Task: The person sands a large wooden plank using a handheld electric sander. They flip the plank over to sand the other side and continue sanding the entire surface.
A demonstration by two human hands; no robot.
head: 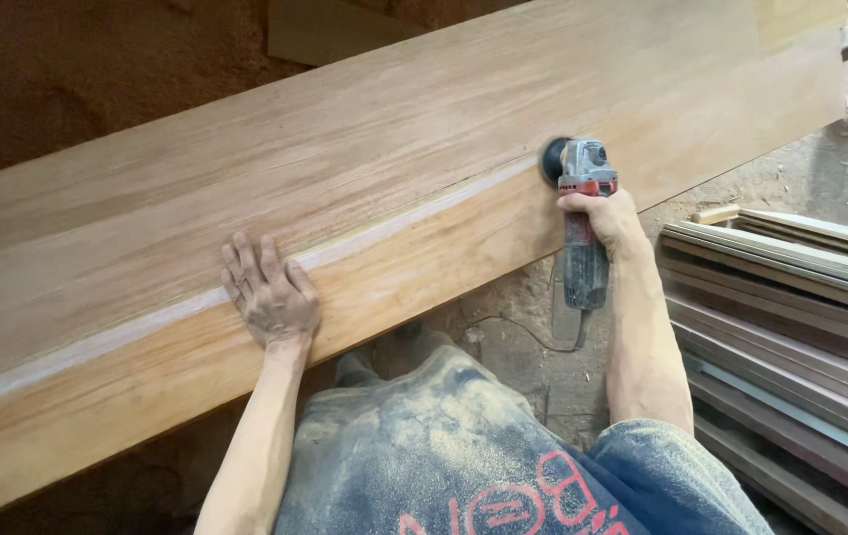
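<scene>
— What do we hold just now?
— Our right hand (604, 220) is clenched round the grey-and-red handheld angle grinder (583, 213), its black disc against the long pale wooden slab (424, 149).
— And our left hand (270, 292)?
— Released, flat on the slab's front edge, fingers spread. Stacked wooden planks (791, 317) lie at our right.

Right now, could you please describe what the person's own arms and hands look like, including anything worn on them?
Both arms are bare from the short sleeves down, with no gloves, watch or rings visible. The left hand and the right hand are dusted with fine pale sawdust, as are the forearms. The dusty blue short-sleeved shirt carries red lettering and a heavy coat of the same dust.
</scene>
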